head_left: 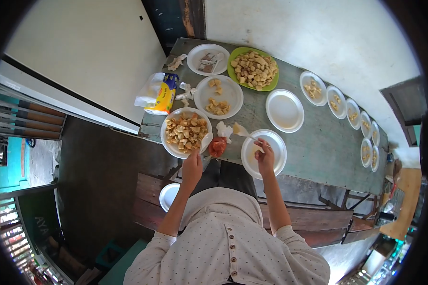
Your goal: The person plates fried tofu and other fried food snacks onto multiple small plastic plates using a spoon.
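Note:
My left hand is closed round the handle of a white plastic spoon, at the right rim of a white bowl heaped with golden fried pieces. In my right hand is a second pale spoon; something yellowish shows at its tip, too small to name. That hand is above a white plate, on which a small yellowish bit lies partly behind the fingers. Between my hands are a red plastic bundle and a crumpled white tissue.
Behind the bowl stands a plate with a few fried pieces, near a green plate piled with pale chunks. A tissue pack lies at the left edge. Several small portioned plates line the right side; another white plate is at the middle.

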Available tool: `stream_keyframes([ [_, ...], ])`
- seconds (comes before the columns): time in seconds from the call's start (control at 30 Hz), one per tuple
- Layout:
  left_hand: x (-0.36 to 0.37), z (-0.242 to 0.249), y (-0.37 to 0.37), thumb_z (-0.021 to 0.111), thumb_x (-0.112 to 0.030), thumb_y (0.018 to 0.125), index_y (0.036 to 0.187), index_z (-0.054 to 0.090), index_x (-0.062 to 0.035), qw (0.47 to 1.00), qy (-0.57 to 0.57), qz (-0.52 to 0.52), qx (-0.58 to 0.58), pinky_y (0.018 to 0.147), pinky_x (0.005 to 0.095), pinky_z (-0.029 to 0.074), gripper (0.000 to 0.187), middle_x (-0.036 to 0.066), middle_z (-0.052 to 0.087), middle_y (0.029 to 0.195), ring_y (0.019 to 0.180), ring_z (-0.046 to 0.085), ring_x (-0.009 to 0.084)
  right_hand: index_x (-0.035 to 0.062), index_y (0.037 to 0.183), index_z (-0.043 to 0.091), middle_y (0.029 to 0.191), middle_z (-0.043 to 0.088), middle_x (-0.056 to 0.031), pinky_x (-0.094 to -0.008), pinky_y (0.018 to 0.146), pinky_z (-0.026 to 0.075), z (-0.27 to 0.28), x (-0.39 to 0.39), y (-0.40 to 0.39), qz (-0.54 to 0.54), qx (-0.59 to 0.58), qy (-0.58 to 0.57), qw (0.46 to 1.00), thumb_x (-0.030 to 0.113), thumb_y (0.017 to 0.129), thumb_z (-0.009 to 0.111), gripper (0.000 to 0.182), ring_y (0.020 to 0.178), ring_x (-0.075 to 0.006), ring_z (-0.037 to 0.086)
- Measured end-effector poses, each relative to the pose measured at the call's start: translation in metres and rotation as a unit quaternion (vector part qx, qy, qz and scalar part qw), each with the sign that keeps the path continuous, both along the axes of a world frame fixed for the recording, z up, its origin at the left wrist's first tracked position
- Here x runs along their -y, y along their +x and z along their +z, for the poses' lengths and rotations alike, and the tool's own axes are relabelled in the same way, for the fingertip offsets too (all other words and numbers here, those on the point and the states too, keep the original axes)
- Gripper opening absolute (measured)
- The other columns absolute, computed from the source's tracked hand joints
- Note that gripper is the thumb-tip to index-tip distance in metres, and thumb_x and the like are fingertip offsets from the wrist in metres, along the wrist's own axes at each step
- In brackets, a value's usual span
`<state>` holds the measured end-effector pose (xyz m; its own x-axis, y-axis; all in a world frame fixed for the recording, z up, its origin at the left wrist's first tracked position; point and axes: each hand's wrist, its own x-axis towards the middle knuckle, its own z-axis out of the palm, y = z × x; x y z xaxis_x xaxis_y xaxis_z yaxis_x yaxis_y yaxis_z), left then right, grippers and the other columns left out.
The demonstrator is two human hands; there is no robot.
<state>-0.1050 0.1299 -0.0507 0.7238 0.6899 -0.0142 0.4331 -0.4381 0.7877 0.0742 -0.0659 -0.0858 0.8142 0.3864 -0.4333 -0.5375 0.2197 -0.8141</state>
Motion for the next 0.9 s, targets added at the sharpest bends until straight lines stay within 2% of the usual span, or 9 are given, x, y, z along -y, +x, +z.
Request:
stream_keyframes([
  [0.13,0.006,-0.002,0.005,0.043,-0.010,0.086,0.102,0.053,0.0012,1.000,0.003,-0.031,0.002,0.065,0.0409,0.044,0.022,0.023,0.058,0.083,0.079,0.056,0.0391,0.0009,0.104,0.054,0.090,0.061,-0.0093,-0.0195,0.042,0.033,-0.001,0.050,0.006,-0.098,0.047,-0.061,0.992,0.029,0.090,0.046,0.032,0.045,-0.0090,0.046],
  [0.3,0.009,-0.002,0.009,0.043,-0.010,0.085,0.102,0.053,0.0006,0.998,0.020,-0.055,0.024,0.067,0.0429,0.044,0.022,0.022,0.059,0.085,0.080,0.056,0.0387,0.0050,0.104,0.056,0.087,0.062,-0.0072,-0.0175,0.040,0.033,-0.007,0.084,0.007,-0.151,0.071,-0.149,0.975,0.026,0.090,0.046,0.027,0.041,-0.0061,0.044],
  [0.5,0.010,-0.005,0.006,0.043,-0.010,0.085,0.100,0.053,0.0016,0.998,0.011,-0.061,0.009,0.068,0.0430,0.044,0.021,0.023,0.058,0.086,0.081,0.055,0.0392,0.0055,0.101,0.059,0.087,0.063,-0.0069,-0.0160,0.039,0.031,-0.016,0.087,0.003,-0.126,0.173,-0.222,0.951,0.025,0.090,0.046,0.026,0.042,-0.0039,0.044],
  [0.73,0.011,-0.006,0.000,0.043,-0.011,0.086,0.099,0.053,0.0007,0.998,-0.004,-0.054,-0.006,0.067,0.0437,0.043,0.020,0.022,0.058,0.084,0.079,0.055,0.0391,0.0052,0.101,0.059,0.083,0.063,-0.0061,-0.0159,0.040,0.032,-0.014,0.084,0.002,-0.124,0.205,-0.216,0.947,0.026,0.090,0.047,0.026,0.043,-0.0034,0.044],
  [0.83,0.012,-0.007,-0.002,0.043,-0.011,0.086,0.097,0.053,0.0007,0.999,-0.004,-0.047,-0.010,0.066,0.0442,0.043,0.019,0.022,0.058,0.085,0.079,0.055,0.0392,0.0035,0.097,0.060,0.081,0.063,-0.0063,-0.0170,0.041,0.034,-0.003,0.083,0.000,-0.128,0.202,-0.246,0.939,0.024,0.090,0.047,0.026,0.044,-0.0042,0.045],
  [0.9,0.011,-0.007,-0.003,0.043,-0.011,0.086,0.097,0.053,0.0007,0.999,-0.003,-0.043,-0.013,0.066,0.0444,0.043,0.019,0.022,0.058,0.085,0.079,0.055,0.0392,0.0018,0.091,0.062,0.079,0.063,-0.0061,-0.0183,0.041,0.036,0.003,0.083,-0.003,-0.137,0.235,-0.328,0.904,0.022,0.090,0.047,0.025,0.045,-0.0051,0.047],
])
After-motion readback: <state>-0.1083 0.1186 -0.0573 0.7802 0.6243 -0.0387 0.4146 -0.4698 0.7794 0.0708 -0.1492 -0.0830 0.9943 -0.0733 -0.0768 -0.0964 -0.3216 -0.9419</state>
